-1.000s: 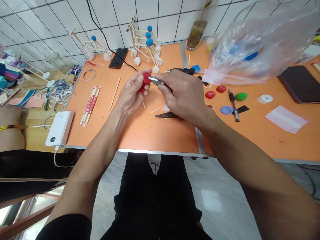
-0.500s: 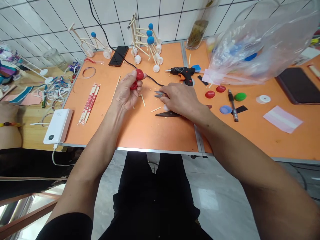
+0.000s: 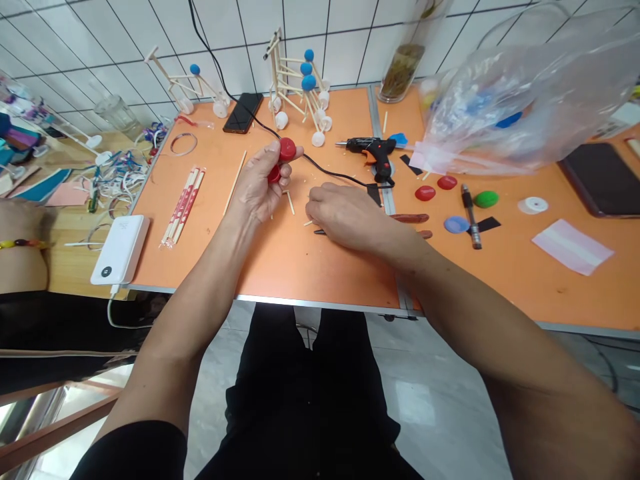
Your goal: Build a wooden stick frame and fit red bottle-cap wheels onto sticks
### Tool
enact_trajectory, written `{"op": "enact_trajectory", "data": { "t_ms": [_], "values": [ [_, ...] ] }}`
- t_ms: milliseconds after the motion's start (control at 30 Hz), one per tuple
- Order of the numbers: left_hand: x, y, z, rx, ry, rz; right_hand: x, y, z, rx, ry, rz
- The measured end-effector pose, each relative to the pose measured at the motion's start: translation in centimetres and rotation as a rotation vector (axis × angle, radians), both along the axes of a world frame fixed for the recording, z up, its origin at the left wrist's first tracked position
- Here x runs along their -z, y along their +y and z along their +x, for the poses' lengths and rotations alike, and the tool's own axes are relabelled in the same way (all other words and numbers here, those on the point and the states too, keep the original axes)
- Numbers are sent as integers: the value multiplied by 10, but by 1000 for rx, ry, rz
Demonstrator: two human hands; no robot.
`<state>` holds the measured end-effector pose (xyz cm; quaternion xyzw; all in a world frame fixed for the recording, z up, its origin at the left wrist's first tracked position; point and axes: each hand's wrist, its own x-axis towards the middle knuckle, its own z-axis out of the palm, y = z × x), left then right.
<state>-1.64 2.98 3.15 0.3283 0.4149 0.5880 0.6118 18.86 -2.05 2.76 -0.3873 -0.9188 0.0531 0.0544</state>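
My left hand (image 3: 263,180) is closed around two round red plastic caps (image 3: 287,149), one above the other, raised over the orange table. My right hand (image 3: 345,215) rests low near the table's middle, fingers curled downward beside small bits of stick (image 3: 309,223). Whatever lies under or in those fingers is hidden. Past the wrist stick out the brownish handles (image 3: 410,218) of a tool, and a dark pointed tip (image 3: 320,232) shows below the fingers. Behind my right hand lies a black glue gun (image 3: 373,152) with its cable.
Stick frames (image 3: 293,77) with blue balls and white wheels stand at the back. Left are wrapped chopsticks (image 3: 184,207) and a white power bank (image 3: 120,250). A plastic bag (image 3: 520,107), caps, a pen (image 3: 471,217) and a phone (image 3: 600,177) lie right. A co-worker's arm (image 3: 23,247) shows far left.
My right hand has drawn the pointed grey blade away from the red cap, moving down to the table; the blade is now out of sight. My left hand still holds the red caps.
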Motion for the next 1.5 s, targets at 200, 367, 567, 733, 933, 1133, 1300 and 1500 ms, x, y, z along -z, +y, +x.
{"op": "enact_trajectory", "data": {
  "t_ms": [200,367,567,733,933,1133,1300,1500],
  "values": [
    [-1,-5,3,-6,25,24,-1,-2,-2,28,-28,160],
    [-3,-12,10,10,52,51,6,8,5,267,375,141],
    [-2,-16,22,38,140,70,-8,8,2,376,475,95],
    [4,-17,25,46,191,98,-12,6,-1,428,399,90],
    [4,-21,26,48,234,136,-15,6,-1,411,289,113],
    [4,-25,29,44,279,174,-23,2,1,435,249,76],
    [5,-26,30,37,307,172,-24,2,0,490,272,59],
    [7,-24,29,49,269,171,-21,0,-4,476,222,107]
  ]
}}
